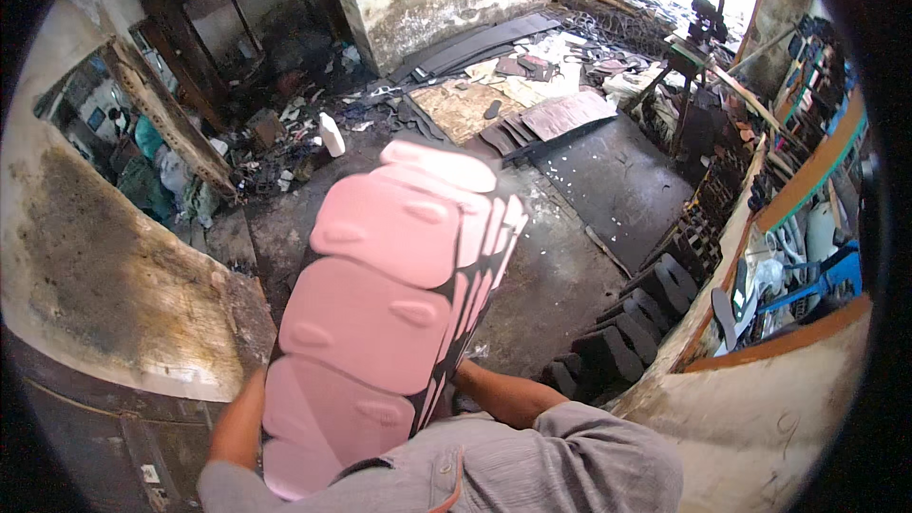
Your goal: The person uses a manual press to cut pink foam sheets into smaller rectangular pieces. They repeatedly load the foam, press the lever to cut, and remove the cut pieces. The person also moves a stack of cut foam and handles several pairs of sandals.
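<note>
A tall stack of pink sheets (370, 309) leans against my front, filling the middle of the view. The sheets have rounded lobes with raised oval bumps and dark gaps at their edges. At the right side, the stack's layers fan apart. My left forearm (238, 423) runs along the stack's left edge, with the hand hidden behind it. On the other side, my right forearm (513, 395) reaches in, and its hand goes out of sight behind the layers. The stack is held up between both arms; the fingers of both hands are hidden.
Dark sole-shaped pieces (613, 347) line the right wall. Ahead on the floor lie a brown board (465, 106) and a pinkish sheet (570, 116). A white bottle (331, 135) stands ahead left near scattered scraps. A black machine (705, 24) stands far right.
</note>
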{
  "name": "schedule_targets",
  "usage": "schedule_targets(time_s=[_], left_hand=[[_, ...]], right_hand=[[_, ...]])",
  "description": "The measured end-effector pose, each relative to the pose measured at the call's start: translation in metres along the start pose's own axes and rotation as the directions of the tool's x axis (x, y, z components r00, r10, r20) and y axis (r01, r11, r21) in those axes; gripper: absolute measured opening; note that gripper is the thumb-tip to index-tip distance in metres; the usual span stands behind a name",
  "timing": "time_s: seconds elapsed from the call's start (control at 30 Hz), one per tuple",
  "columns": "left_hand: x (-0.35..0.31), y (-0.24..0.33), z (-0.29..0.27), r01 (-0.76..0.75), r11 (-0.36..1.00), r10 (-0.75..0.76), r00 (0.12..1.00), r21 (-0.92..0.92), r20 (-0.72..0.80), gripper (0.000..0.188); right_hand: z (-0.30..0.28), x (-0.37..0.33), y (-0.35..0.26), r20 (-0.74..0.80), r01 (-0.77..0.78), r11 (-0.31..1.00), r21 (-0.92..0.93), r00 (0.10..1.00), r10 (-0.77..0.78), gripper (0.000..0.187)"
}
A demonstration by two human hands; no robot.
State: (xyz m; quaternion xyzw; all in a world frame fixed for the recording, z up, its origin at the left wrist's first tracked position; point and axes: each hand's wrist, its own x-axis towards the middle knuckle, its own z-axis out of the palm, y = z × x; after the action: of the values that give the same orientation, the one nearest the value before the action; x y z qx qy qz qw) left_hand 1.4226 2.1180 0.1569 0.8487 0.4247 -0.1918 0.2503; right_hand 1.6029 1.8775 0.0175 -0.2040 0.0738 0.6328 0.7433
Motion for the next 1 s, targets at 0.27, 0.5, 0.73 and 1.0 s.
schedule_targets(time_s=[0.27, 0.5, 0.73, 1.0], left_hand=[[0.262, 0.138, -0.079, -0.233, 0.971, 0.230, 0.972, 0.059, 0.047, 0.054], [0.484, 0.312, -0.157, -0.432, 0.891, 0.406, 0.896, 0.138, 0.181, 0.052], [0.632, 0.456, -0.216, -0.526, 0.831, 0.483, 0.844, 0.183, 0.231, 0.049], [0.798, 0.587, -0.251, -0.516, 0.832, 0.464, 0.849, 0.205, 0.253, 0.047]], right_hand=[[-0.024, 0.084, -0.197, -0.086, 0.282, 0.959, 0.039, 0.957, -0.278, 0.070], [-0.023, 0.177, -0.336, -0.219, 0.434, 0.895, 0.101, 0.887, -0.405, 0.068], [-0.025, 0.250, -0.468, -0.246, 0.538, 0.830, 0.148, 0.833, -0.496, 0.067], [-0.053, 0.339, -0.687, -0.210, 0.596, 0.791, 0.140, 0.799, -0.564, 0.065]])
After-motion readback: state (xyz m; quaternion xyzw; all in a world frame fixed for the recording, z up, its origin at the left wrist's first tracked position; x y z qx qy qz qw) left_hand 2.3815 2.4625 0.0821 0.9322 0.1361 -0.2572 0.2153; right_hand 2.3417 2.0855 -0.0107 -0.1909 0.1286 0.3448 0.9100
